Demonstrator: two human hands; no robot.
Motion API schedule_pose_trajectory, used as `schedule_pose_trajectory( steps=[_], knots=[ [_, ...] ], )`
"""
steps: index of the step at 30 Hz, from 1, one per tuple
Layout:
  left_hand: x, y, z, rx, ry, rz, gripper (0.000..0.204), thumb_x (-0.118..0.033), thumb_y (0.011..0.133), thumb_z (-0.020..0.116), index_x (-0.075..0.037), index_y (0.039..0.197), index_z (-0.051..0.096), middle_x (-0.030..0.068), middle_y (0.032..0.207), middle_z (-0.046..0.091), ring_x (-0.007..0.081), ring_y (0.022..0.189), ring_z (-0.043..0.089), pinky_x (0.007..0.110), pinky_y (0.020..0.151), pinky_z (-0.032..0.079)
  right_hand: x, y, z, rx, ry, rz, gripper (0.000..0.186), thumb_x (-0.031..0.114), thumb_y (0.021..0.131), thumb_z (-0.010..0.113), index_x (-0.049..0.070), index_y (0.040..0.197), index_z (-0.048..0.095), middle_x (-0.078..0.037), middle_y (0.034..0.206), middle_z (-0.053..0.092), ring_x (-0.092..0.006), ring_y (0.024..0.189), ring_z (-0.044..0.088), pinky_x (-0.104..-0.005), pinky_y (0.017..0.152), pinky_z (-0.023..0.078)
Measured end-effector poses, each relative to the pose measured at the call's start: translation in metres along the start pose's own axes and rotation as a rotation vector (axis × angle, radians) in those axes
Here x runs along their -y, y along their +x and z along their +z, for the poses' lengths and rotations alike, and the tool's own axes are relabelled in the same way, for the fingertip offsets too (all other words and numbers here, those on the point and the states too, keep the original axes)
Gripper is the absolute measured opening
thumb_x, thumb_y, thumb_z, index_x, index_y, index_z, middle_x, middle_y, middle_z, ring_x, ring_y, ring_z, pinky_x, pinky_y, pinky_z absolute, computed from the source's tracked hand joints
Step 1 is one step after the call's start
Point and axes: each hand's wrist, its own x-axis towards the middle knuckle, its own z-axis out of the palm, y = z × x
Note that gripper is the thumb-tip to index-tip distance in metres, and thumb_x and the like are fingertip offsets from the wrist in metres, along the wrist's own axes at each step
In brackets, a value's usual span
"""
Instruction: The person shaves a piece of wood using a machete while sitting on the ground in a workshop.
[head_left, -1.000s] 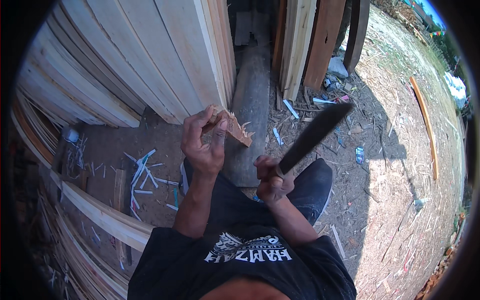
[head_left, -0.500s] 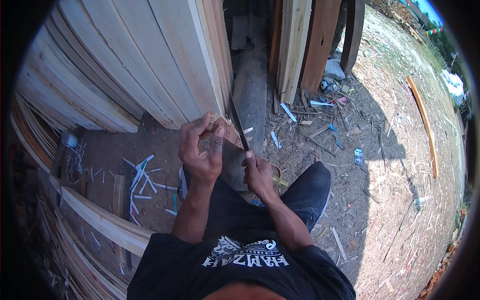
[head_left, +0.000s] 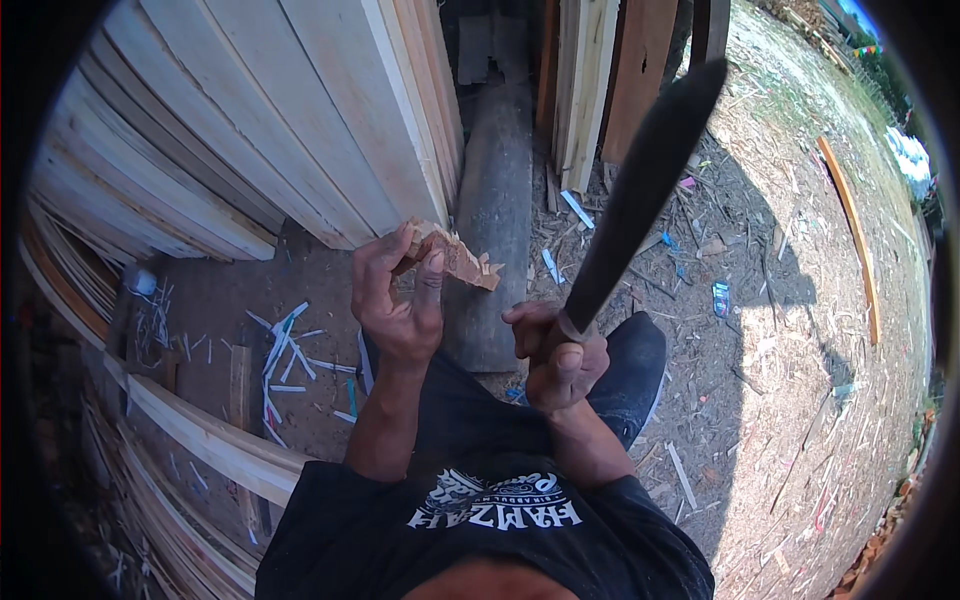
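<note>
My left hand (head_left: 395,305) pinches a rough piece of wood (head_left: 455,260) between thumb and fingers; its far edge is chipped and splintered. In my right hand (head_left: 562,355) is a machete (head_left: 650,190) with a long dark blade, raised and tilted up to the right, apart from the wood. Its handle is mostly hidden in my fist. Below the wood lies a weathered grey plank (head_left: 495,200) that runs away from me between the stacks of boards.
Pale boards (head_left: 330,110) stand upright at the left, with more timber (head_left: 590,90) beyond the plank. A long beam (head_left: 215,435) crosses the lower left. Strips (head_left: 285,350) and wood scraps litter the ground. An orange-brown board (head_left: 850,240) lies in the sun at right.
The machete has swung up and right, away from the wood piece, and its blade now points upward near the camera. My left hand holds the wood in nearly the same spot.
</note>
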Motion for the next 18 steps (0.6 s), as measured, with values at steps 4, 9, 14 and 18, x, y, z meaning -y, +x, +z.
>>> schedule_pose_trajectory(
  steps=[4,9,14,18],
  knots=[
    [-0.004,0.002,0.004,0.014,0.004,0.02,0.029,-0.007,0.083,0.068,0.003,0.109,0.058,0.0119,0.102,0.055,0.0197,0.091,0.06,0.028,0.074,0.053,-0.113,-0.061,-0.038,0.192,-0.662,0.637,0.052,0.048,0.094,0.046,0.0,0.081,0.059,-0.004,0.056,0.05,-0.0143,0.051,0.05,-0.0344,0.06,0.047],
    [0.003,0.002,-0.001,-0.015,-0.012,-0.035,0.03,-0.008,0.083,0.068,0.003,0.11,0.058,0.0105,0.104,0.053,0.0178,0.092,0.059,0.027,0.076,0.052,-0.016,-0.016,-0.008,0.084,-0.337,0.441,0.055,0.05,0.094,0.044,-0.002,0.082,0.057,-0.004,0.057,0.051,-0.0138,0.054,0.05,-0.0298,0.058,0.046],
    [-0.003,0.005,0.0,0.05,0.073,0.009,0.03,-0.008,0.084,0.067,0.002,0.11,0.058,0.0106,0.105,0.053,0.0179,0.093,0.059,0.027,0.078,0.051,-0.094,-0.036,-0.027,0.251,-0.748,0.643,0.057,0.054,0.092,0.045,-0.001,0.08,0.055,-0.007,0.058,0.052,-0.0174,0.056,0.054,-0.0356,0.06,0.047],
    [-0.001,-0.004,-0.011,0.038,-0.008,-0.02,0.03,-0.007,0.084,0.067,0.002,0.11,0.057,0.0104,0.104,0.054,0.0177,0.093,0.058,0.027,0.077,0.051,-0.051,-0.025,-0.014,0.155,-0.5,0.768,0.054,0.052,0.093,0.045,-0.001,0.082,0.056,-0.004,0.056,0.05,-0.0182,0.055,0.053,-0.0355,0.06,0.047]
  ],
)
